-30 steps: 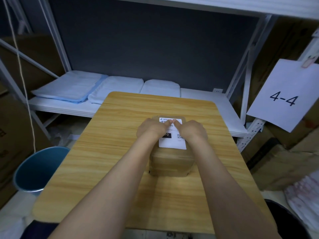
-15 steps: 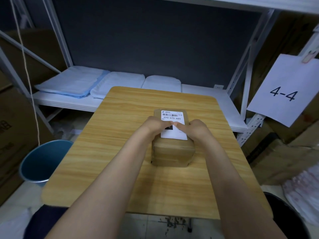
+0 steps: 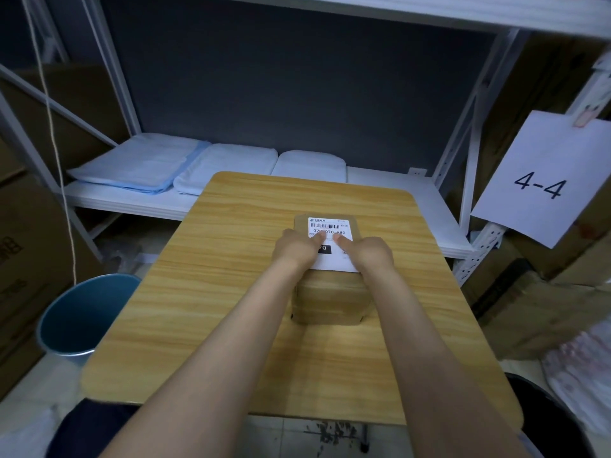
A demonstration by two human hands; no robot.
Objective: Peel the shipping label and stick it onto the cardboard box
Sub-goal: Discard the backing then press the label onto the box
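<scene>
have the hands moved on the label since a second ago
Yes. Both hands, left and right, slid toward the near end of the white shipping label, uncovering its barcode; the brown cardboard box stayed put.

This looks like a storeroom or packing room, the kind of place where parcels get ready to be sent. A white metal rack (image 3: 469,127) stands at the far side, and folded white and blue packs (image 3: 172,166) lie on its low shelf. A paper sign (image 3: 542,180) reading "4-4" hangs on the right of the rack, like a shelf number. Big brown cardboard cartons (image 3: 29,246) are stacked on the left and on the right. A blue bin (image 3: 82,315) sits on the floor at the left. In the middle is a small wooden surface (image 3: 231,292) with a cardboard box (image 3: 330,299) on it that has a shipping label (image 3: 334,226) with a barcode.
</scene>
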